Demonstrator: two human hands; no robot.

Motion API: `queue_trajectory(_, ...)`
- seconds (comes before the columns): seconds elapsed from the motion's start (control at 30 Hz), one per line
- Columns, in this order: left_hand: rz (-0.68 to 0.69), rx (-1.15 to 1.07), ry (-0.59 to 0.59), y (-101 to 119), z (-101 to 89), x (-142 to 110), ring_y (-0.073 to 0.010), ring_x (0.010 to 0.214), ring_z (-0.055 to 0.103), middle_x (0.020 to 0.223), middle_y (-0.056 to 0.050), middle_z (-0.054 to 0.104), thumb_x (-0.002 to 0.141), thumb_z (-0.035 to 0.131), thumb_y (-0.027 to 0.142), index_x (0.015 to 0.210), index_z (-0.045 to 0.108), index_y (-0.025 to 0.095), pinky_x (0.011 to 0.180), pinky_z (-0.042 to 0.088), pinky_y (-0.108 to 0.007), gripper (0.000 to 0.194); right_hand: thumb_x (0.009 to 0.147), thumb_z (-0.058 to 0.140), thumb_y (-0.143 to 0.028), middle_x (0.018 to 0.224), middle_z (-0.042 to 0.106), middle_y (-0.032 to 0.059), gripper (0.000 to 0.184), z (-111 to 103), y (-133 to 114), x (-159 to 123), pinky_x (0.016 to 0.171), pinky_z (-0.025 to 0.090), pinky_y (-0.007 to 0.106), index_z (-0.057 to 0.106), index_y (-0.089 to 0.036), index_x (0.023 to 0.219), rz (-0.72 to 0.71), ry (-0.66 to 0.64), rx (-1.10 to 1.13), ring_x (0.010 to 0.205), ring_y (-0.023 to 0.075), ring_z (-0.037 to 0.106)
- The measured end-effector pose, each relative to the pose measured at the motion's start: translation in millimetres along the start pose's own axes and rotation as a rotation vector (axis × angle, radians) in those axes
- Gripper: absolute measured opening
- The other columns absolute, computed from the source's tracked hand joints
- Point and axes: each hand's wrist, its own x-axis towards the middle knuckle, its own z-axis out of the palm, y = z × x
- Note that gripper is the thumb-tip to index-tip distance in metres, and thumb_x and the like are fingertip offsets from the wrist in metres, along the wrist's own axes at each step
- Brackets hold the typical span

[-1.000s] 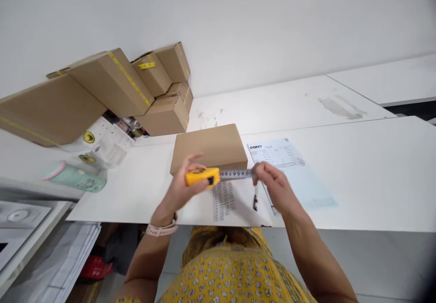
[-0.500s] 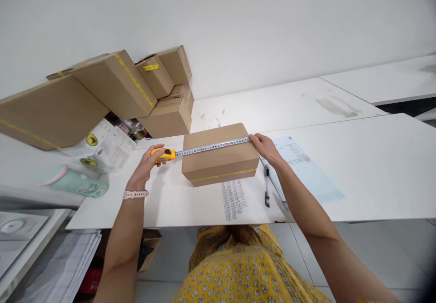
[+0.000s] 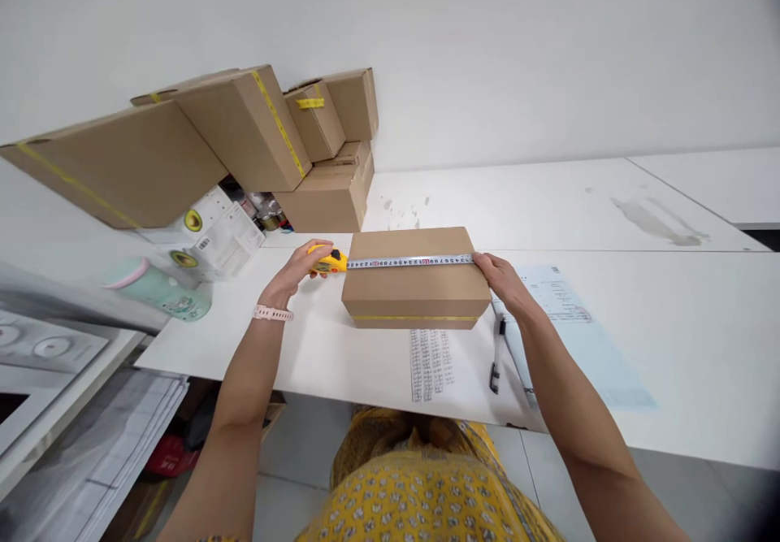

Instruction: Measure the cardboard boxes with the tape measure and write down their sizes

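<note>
A closed brown cardboard box (image 3: 415, 290) with a yellow tape strip lies on the white table (image 3: 639, 314). A tape measure blade (image 3: 409, 262) is stretched flat across the box's top from left to right. My left hand (image 3: 296, 272) is closed on the yellow tape measure case (image 3: 329, 261) just left of the box. My right hand (image 3: 500, 282) pinches the blade's end against the box's right edge. A pale wristband sits on my left wrist.
A black pen (image 3: 496, 355) and printed sheets (image 3: 431, 361) lie in front of the box, a bluish form (image 3: 578, 323) to its right. Stacked cardboard boxes (image 3: 244, 132), white product cartons (image 3: 213, 237) and a mint bottle (image 3: 159, 290) crowd the left. A lower shelf with papers (image 3: 73, 412) is at far left.
The tape went from a short pull held in front of the box to a long stretch across its top. My left hand has moved closer to the box's left edge.
</note>
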Motion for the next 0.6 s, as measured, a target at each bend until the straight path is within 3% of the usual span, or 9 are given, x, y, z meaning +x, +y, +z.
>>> queue_trajectory(0.2,0.043,-0.019,0.011,-5.4,2.2,0.3,-0.0145,0.062,0.059,0.092,-0.006,0.072,0.08,0.067,0.058,0.118,0.065,0.019,0.054,0.035,-0.025,0.055,0.094,0.046,-0.047,0.065,0.046,-0.0011,0.036,-7.4,-20.8,-3.4,0.061,0.029,0.032,0.043,-0.023,0.068,-0.105,-0.004,-0.171,0.066,0.0161,0.044)
queue_trajectory(0.37,0.145,0.011,0.05,-0.4,3.0,-15.9,-0.019,0.075,0.063,0.094,-0.007,0.071,0.077,0.075,0.05,0.118,0.071,0.021,0.063,0.042,-0.029,0.05,0.09,0.055,-0.031,0.062,0.046,-0.0002,0.032,-15.2,-33.8,-3.9,0.059,0.029,0.032,0.041,-0.023,0.063,-0.114,0.037,-0.222,0.061,0.0143,0.039)
queue_trajectory(0.5,0.198,0.06,0.073,21.6,16.3,-47.6,-0.0196,0.077,0.06,0.087,-0.005,0.068,0.074,0.081,0.046,0.117,0.074,0.021,0.068,0.047,-0.033,0.05,0.093,0.061,-0.04,0.066,0.051,0.0009,0.035,-15.1,-47.5,-7.6,0.059,0.036,0.031,0.046,-0.023,0.066,-0.142,0.0,-0.025,0.062,0.0137,0.041)
queue_trajectory(0.6,0.218,0.023,0.084,37.4,36.6,-72.0,-0.0198,0.081,0.062,0.095,-0.005,0.07,0.07,0.083,0.045,0.118,0.074,0.021,0.072,0.052,-0.034,0.054,0.094,0.064,-0.047,0.069,0.05,0.001,0.038,-11.3,-71.5,-13.7,0.061,0.04,0.031,0.048,-0.023,0.069,-0.191,-0.077,0.111,0.066,0.0137,0.045)
